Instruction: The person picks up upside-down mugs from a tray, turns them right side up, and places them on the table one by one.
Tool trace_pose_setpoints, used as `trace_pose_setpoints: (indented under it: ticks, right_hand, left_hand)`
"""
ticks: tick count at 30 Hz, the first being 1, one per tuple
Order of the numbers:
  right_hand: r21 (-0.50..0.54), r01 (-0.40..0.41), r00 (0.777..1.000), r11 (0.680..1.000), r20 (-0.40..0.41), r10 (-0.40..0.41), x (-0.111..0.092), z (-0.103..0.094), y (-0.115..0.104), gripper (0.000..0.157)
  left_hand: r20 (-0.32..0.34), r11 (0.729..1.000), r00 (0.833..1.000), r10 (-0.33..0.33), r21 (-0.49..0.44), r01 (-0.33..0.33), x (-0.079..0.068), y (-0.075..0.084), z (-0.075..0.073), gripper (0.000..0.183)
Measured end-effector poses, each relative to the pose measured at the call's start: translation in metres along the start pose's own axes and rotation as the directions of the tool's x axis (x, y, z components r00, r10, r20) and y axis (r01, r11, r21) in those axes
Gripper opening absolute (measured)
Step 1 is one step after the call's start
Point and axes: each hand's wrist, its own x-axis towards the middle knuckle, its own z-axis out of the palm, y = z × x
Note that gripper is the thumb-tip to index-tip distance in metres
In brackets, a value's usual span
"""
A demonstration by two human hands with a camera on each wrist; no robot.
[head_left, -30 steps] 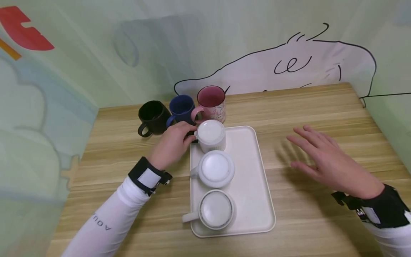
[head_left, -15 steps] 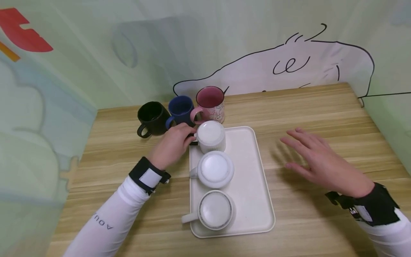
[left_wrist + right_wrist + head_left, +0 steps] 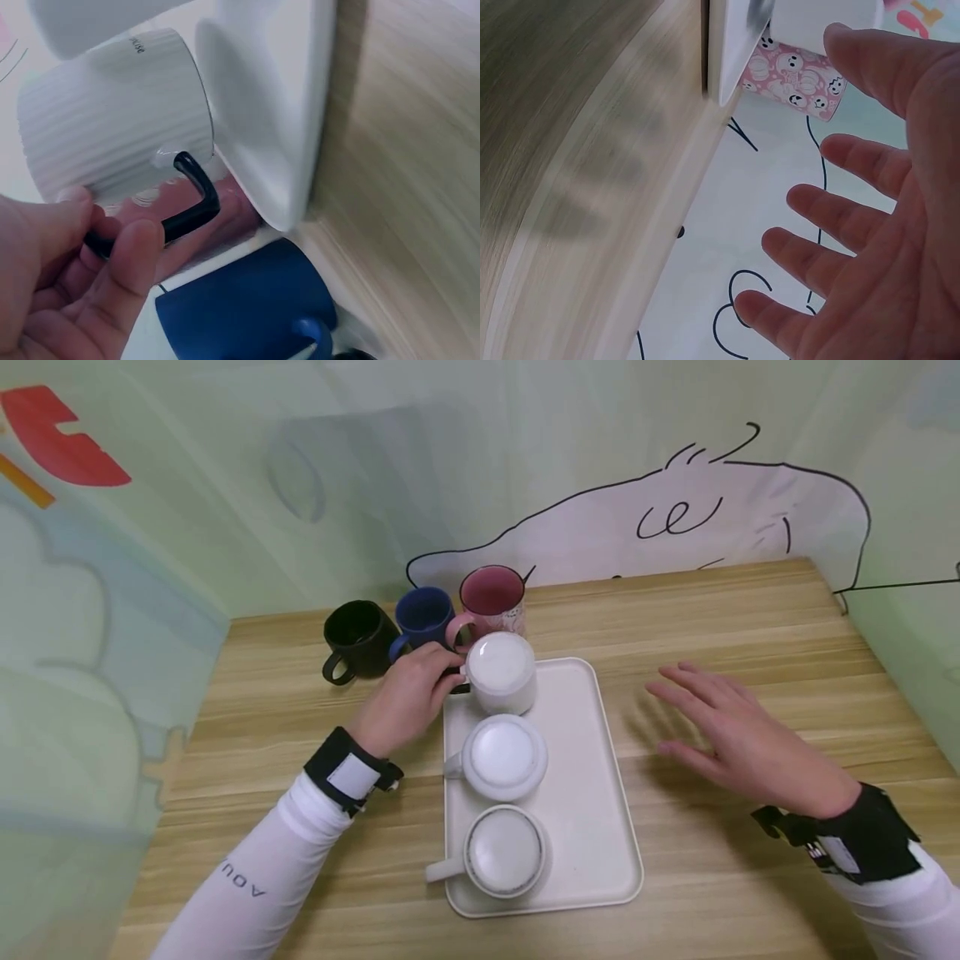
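Observation:
A white ribbed mug (image 3: pixel 501 670), base up, is at the far left corner of the white tray (image 3: pixel 588 827). My left hand (image 3: pixel 408 697) pinches its black handle (image 3: pixel 196 206) between thumb and fingers. In the left wrist view a gap shows between the mug's lower rim and the tray. Two more white mugs stand base up along the tray's left side, a middle mug (image 3: pixel 504 756) and a near mug (image 3: pixel 504 852), handles pointing left. My right hand (image 3: pixel 731 739) hovers over the table right of the tray, fingers spread and holding nothing.
Behind the tray's far left corner stand a black mug (image 3: pixel 360 639), a blue mug (image 3: pixel 424 614) and a pink patterned mug (image 3: pixel 492 597), all mouth up. The wooden table (image 3: pixel 720 618) meets a printed backdrop (image 3: pixel 585 427) at the back.
The ribbed mug in my left hand has risen slightly and shifted a little right. My right hand has drifted slightly left towards the tray.

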Motion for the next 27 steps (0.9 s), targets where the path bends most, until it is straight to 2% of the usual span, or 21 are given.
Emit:
trace_pose_setpoints:
  ticks: [8, 13, 17, 23, 25, 27]
  right_hand:
    - [0.032, -0.053, 0.998, 0.998, 0.037, 0.051, 0.009, 0.002, -0.001, 0.074]
    - [0.132, -0.095, 0.995, 0.987, 0.027, 0.092, 0.019, 0.001, -0.004, 0.074]
    - [0.236, -0.154, 0.988, 0.959, 0.021, 0.153, 0.03, 0.001, -0.007, 0.074]
    - [0.398, -0.171, 0.98, 0.901, -0.021, 0.195, 0.055, 0.004, -0.014, 0.07]
    - [0.462, -0.16, 0.979, 0.872, -0.04, 0.2, 0.065, 0.007, -0.017, 0.066]
    - [0.542, -0.147, 0.977, 0.827, -0.052, 0.208, 0.075, 0.01, -0.022, 0.061]
  left_hand:
    - [-0.062, 0.99, 0.997, -0.045, -0.135, 0.036, 0.008, 0.012, -0.005, 0.024]
    - [-0.125, 0.976, 0.991, -0.053, -0.214, 0.025, 0.014, 0.019, -0.006, 0.023]
    - [-0.18, 0.957, 0.981, -0.068, -0.289, 0.013, 0.019, 0.024, -0.007, 0.024]
    - [-0.214, 0.886, 0.968, -0.133, -0.464, 0.019, 0.027, 0.034, -0.009, 0.02]
    - [-0.224, 0.856, 0.962, -0.155, -0.516, 0.017, 0.03, 0.037, -0.009, 0.02]
    - [-0.232, 0.825, 0.956, -0.177, -0.565, 0.016, 0.032, 0.039, -0.009, 0.021]
